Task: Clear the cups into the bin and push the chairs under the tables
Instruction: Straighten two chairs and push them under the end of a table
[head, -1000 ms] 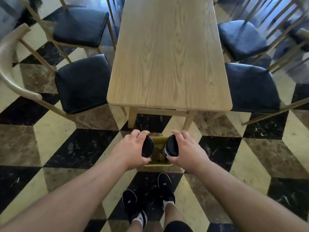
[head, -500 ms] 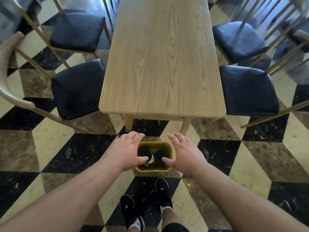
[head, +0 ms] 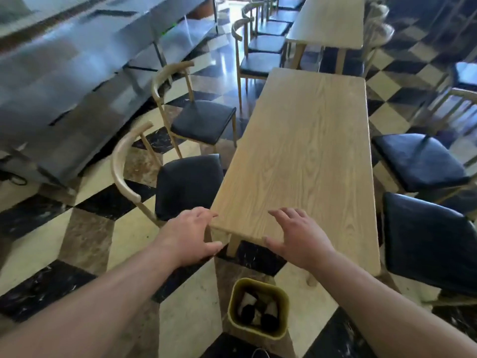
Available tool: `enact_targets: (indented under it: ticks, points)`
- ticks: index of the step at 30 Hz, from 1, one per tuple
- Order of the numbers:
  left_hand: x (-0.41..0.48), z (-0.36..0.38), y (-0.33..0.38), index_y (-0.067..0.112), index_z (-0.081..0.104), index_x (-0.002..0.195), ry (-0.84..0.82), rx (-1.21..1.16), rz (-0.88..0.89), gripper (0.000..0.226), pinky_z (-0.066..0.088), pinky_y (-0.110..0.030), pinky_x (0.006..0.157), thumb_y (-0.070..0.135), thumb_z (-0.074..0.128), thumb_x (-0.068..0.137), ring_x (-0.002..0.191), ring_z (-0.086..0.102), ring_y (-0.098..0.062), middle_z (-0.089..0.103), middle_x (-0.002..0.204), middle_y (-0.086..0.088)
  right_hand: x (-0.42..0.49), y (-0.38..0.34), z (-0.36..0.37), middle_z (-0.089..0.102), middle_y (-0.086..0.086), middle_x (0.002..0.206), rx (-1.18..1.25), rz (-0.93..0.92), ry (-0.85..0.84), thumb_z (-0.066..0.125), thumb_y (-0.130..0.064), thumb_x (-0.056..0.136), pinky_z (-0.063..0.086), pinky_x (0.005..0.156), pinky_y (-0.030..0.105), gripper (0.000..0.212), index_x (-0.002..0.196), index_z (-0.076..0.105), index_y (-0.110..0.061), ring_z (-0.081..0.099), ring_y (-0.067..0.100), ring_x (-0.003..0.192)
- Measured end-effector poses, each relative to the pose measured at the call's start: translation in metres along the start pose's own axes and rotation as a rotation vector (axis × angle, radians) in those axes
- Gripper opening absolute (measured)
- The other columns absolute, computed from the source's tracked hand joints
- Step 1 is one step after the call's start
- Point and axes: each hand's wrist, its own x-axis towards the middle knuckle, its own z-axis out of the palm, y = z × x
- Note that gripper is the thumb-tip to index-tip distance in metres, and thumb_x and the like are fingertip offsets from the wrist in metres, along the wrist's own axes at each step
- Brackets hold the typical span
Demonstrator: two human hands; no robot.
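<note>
A small olive bin (head: 283, 301) stands on the floor at the near end of a long wooden table (head: 307, 156). Two cups with black lids (head: 258, 312) lie inside the bin. My left hand (head: 192, 235) hovers open by the table's near left corner. My right hand (head: 300, 239) is open over the table's near edge, holding nothing. A black-seated wooden chair (head: 185, 186) stands pulled out at the table's left, with a second chair (head: 202, 121) behind it. Two more chairs (head: 428, 233) (head: 418, 161) stand on the right side.
A grey counter (head: 64, 86) runs along the left. Beyond the table stands another wooden table (head: 327, 24) with several chairs (head: 260, 60) beside it. The floor is a black, cream and brown checker pattern. My shoe tip (head: 260, 353) shows below the bin.
Both hands let go of the cups, which dropped into the bin. The hands rose and spread toward the table's near end, and the view tilted up and leftward.
</note>
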Motion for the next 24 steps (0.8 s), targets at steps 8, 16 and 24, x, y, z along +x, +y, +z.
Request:
enact_targets:
  ticks: [8, 16, 24]
  points:
    - [-0.043, -0.088, -0.107, 0.038, 0.041, 0.157, 0.185, 0.014, -0.159, 0.078, 0.043, -0.047, 0.117, 0.068, 0.068, 0.090, 0.147, 0.040, -0.018, 0.047, 0.161, 0.008, 0.086, -0.136, -0.027, 0.030, -0.003, 0.173, -0.090, -0.235, 0.038, 0.047, -0.083, 0.092, 0.026, 0.125, 0.047, 0.091, 0.166, 0.018, -0.038, 0.024, 0.026, 0.158]
    - [-0.095, -0.157, -0.284, 0.033, 0.049, 0.150, 0.345, 0.037, -0.275, 0.075, 0.050, -0.043, 0.106, 0.073, 0.064, 0.089, 0.132, 0.055, -0.019, 0.060, 0.148, 0.004, 0.172, -0.321, -0.026, 0.048, -0.001, 0.161, -0.201, -0.374, 0.099, 0.048, -0.084, 0.088, 0.044, 0.112, 0.045, 0.091, 0.161, 0.029, -0.034, 0.044, 0.026, 0.144]
    - [-0.149, -0.196, -0.461, 0.037, 0.042, 0.156, 0.284, 0.022, -0.350, 0.080, 0.046, -0.041, 0.112, 0.076, 0.063, 0.089, 0.142, 0.048, -0.015, 0.051, 0.158, 0.009, 0.235, -0.491, 0.000, 0.049, 0.001, 0.159, -0.284, -0.425, 0.084, 0.043, -0.084, 0.091, 0.040, 0.116, 0.049, 0.089, 0.161, 0.034, -0.029, 0.042, 0.028, 0.145]
